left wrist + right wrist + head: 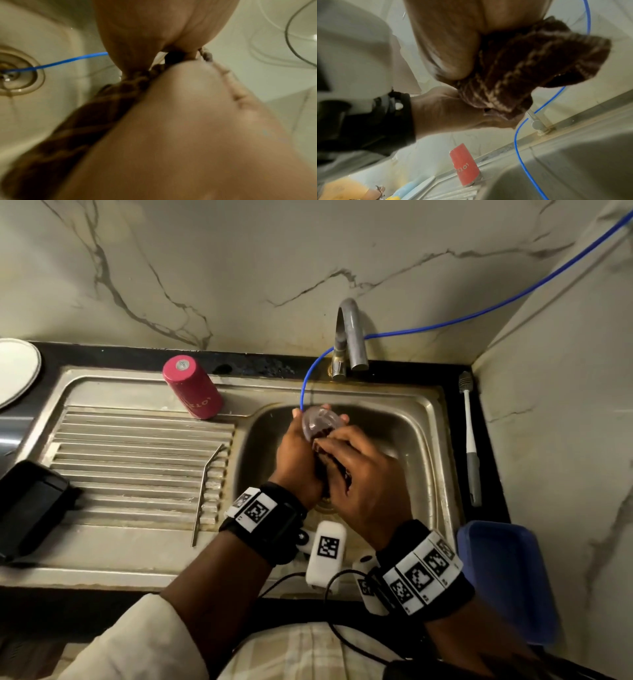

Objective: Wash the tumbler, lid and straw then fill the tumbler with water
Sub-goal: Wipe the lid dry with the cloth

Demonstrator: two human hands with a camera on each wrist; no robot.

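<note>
Over the sink basin (411, 433) my left hand (298, 453) grips the clear lid (318, 421) by its edge. My right hand (356, 467) holds a dark brown knitted cloth (329, 460) pressed against the lid; the same cloth (522, 67) is bunched under my fingers in the right wrist view. The pink tumbler (193, 392) stands upside down at the back of the drainboard, and the tumbler (465, 165) shows again in the right wrist view. The bent metal straw (207, 491) lies on the drainboard ribs (130, 460), left of the basin.
A grey faucet (349, 337) stands behind the basin, and a thin blue tube (308, 378) hangs down into it toward the drain (10, 75). A long brush (469, 440) lies on the right counter, above a blue tub (507, 577). A black object (30, 505) and a white plate (17, 371) sit at the left.
</note>
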